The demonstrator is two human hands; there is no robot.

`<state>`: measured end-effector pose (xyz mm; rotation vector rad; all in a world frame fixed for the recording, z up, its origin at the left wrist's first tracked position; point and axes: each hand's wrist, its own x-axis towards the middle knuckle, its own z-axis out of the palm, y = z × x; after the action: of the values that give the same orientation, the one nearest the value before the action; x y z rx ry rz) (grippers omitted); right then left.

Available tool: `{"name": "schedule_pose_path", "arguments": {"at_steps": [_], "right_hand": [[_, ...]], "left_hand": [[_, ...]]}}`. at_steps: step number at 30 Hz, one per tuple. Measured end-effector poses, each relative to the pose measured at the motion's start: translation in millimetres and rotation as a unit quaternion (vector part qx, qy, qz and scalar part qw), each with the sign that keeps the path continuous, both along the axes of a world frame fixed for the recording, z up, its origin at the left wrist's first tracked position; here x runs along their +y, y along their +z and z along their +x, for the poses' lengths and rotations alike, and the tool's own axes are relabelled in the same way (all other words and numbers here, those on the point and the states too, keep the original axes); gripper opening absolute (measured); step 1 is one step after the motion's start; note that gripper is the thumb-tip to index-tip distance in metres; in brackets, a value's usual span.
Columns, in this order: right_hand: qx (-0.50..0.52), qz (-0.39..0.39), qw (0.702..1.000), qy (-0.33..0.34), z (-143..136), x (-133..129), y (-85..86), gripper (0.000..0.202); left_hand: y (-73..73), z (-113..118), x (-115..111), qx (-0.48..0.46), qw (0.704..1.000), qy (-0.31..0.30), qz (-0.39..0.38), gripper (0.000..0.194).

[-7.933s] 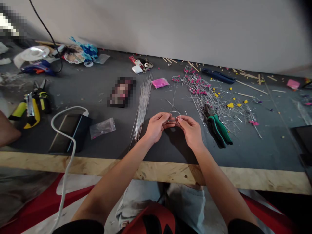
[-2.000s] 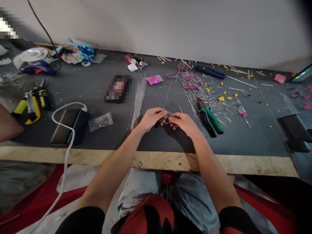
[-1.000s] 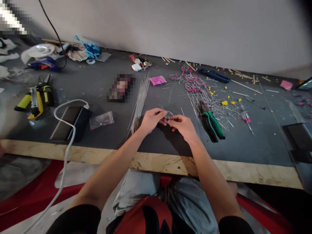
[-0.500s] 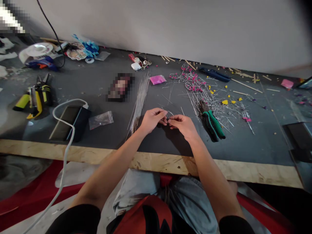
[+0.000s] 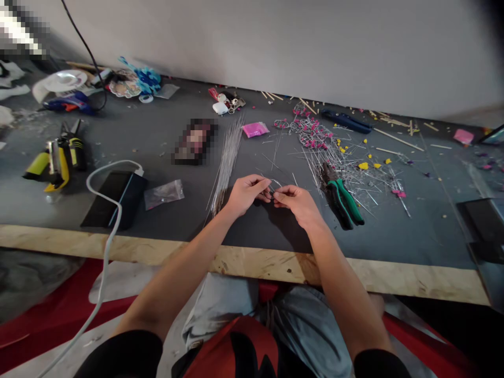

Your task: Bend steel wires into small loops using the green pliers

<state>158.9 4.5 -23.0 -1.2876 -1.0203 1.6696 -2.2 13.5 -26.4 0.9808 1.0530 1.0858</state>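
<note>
Between my two hands is a thin metal wire [image 5: 276, 182], bent into a curve above my fingertips. My left hand [image 5: 249, 194] pinches one side of it, and my right hand [image 5: 294, 202] pinches the other side, the fingertips almost meeting. My fingers hide the wire's lower part. Left of my left hand lies a bundle of straight wires [image 5: 227, 163]. To the right of my right hand rest green-handled pliers [image 5: 342, 199], beside a pile of wires with pink pieces [image 5: 313, 131].
A pink packet [image 5: 255, 129] lies beyond my hands. Further left are a clear plastic bag [image 5: 164, 195], a power bank [image 5: 112, 199] with a white cable, and yellow-black pliers [image 5: 73, 144]. A dark blue cutter [image 5: 346, 120] and wooden sticks lie near the wall.
My right fingertips have shifted very slightly on the wire. My left hand keeps its pinch in the same place, and the things on the table have not moved.
</note>
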Motion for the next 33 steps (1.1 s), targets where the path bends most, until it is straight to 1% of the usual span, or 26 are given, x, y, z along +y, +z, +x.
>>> {"name": "schedule_pose_path", "arguments": {"at_steps": [5, 10, 20, 27, 33], "right_hand": [[-0.004, -0.004, 1.000, 0.024, 1.5, -0.6, 1.8, 0.027], [-0.015, -0.010, 0.999, 0.034, 3.4, 0.4, -0.4, 0.027], [-0.013, -0.019, 1.000, 0.007, 0.6, -0.5, 2.5, 0.031], [-0.027, -0.006, 1.000, -0.007, -1.1, -0.5, -0.4, 0.028], [-0.012, -0.002, 1.000, -0.008, 0.1, 0.5, -3.2, 0.025]], "left_hand": [[-0.1, 0.0, 0.0, 0.006, 1.000, 0.000, 0.000, 0.025], [0.9, -0.1, -0.7, 0.000, 1.000, -0.003, 0.003, 0.026], [1.4, 0.0, -0.4, -0.004, 1.000, -0.002, -0.009, 0.025], [1.2, 0.1, -0.7, -0.013, 1.000, 0.001, -0.004, 0.025], [1.1, 0.0, -0.3, 0.003, 1.000, -0.001, -0.008, 0.024]]}}
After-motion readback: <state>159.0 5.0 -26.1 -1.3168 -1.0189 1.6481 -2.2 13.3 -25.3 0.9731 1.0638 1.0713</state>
